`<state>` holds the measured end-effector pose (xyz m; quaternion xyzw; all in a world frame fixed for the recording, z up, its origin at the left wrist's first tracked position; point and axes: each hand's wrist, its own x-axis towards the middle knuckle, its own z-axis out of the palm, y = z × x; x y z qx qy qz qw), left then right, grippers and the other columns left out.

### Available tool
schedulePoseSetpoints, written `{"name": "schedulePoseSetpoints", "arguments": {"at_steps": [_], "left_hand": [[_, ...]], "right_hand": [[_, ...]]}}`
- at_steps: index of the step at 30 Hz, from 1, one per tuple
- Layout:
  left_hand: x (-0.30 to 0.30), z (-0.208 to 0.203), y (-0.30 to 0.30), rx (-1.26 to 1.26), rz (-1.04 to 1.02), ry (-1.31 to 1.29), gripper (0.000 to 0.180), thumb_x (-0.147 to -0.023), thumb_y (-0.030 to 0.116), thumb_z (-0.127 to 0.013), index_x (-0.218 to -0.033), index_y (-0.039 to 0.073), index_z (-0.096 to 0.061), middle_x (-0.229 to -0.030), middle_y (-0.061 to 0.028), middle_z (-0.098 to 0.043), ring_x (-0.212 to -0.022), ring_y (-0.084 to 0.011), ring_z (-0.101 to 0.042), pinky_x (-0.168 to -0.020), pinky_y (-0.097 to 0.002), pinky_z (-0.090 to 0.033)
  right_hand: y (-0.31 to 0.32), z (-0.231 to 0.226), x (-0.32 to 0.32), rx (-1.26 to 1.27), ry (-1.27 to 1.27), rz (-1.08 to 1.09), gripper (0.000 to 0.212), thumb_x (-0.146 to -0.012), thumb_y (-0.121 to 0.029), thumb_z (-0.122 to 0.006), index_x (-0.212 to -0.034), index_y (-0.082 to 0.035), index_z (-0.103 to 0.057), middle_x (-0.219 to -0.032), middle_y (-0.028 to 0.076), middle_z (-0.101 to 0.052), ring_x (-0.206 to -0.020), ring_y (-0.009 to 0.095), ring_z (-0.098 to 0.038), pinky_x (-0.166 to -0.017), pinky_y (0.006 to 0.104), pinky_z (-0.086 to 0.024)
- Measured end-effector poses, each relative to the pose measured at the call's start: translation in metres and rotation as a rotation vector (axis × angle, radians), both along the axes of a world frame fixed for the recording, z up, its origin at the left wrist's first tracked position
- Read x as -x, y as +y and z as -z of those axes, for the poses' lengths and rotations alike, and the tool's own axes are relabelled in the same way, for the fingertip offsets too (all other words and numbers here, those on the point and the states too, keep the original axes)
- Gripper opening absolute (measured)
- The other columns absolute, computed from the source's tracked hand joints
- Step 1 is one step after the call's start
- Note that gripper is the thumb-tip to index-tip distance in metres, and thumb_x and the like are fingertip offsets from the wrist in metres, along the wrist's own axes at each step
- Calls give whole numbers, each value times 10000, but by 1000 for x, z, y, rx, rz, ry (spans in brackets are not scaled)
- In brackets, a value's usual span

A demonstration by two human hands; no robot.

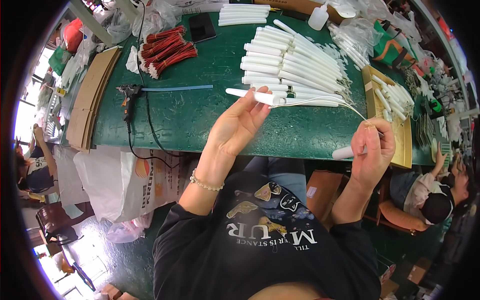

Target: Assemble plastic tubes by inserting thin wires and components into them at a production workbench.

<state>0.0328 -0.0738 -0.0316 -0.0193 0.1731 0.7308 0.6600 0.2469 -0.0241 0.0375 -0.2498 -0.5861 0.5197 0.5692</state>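
Note:
My left hand (231,125), wearing a beaded bracelet, pinches a white tapered candle-shaped tube (240,93) above the table's front edge. A thin pale wire (354,106) runs from that tube's right end to my right hand (372,147). The right fingertips are closed on the wire. A second white tube (343,153) sticks out from the left of my right hand, seemingly held in its lower fingers; its other end is hidden. Just beyond my left hand lies a large fanned pile of similar white tubes (305,65), with wire ends at its right side.
A glue gun (130,95) with a black cord and blue stick (180,88) lies left. Behind are red wire bundles (167,47) and a phone (202,27). A yellow tray (371,100) of white pieces stands right. Cardboard sheets (92,97) line the left edge. People sit either side.

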Motion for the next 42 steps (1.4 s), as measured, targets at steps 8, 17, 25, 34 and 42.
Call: {"name": "schedulePoseSetpoints", "arguments": {"at_steps": [8, 17, 25, 34, 42], "left_hand": [[0, 5, 0, -15, 10, -67, 280, -851, 61, -474, -1099, -23, -374, -1116, -166, -471, -1044, -251, -478, -864, -336, -456], [2, 9, 2, -20, 8, -103, 276, -856, 69, -470, -1095, -32, -378, -1091, -164, -484, -1030, -243, -485, -866, -334, -453], [1, 8, 0, -35, 18, -119, 281, -862, 84, -465, -1099, -37, -375, -1087, -161, -483, -1019, -236, -489, -867, -330, -452], [0, 10, 1, -13, -21, -150, 264, -863, 70, -456, -1093, -32, -375, -1095, -165, -475, -1028, -244, -482, -875, -337, -449], [-1, 5, 0, -6, -68, -63, 277, -869, 78, -446, -1117, -13, -364, -1104, -169, -471, -1039, -242, -473, -887, -356, -435]], "right_hand": [[0, -3, -2, -32, 11, -9, 65, -806, -28, -499, -839, 26, -514, -575, 18, -449, -422, 40, -354, -380, 164, -238], [0, -4, 0, -61, -59, -22, 84, -834, -73, -468, -848, 8, -485, -583, 15, -402, -463, 50, -332, -390, 168, -250], [0, -1, 1, -22, -92, -7, 80, -832, -70, -466, -836, 6, -487, -573, 11, -395, -460, 48, -330, -391, 171, -252], [-1, -1, 0, -42, 11, -25, 75, -803, -39, -512, -843, 24, -513, -580, 22, -458, -426, 39, -363, -376, 163, -239], [-4, 1, 6, 14, -427, 26, 96, -811, -45, -508, -895, -4, -532, -625, 23, -509, -487, 34, -392, -412, 151, -299]]}}
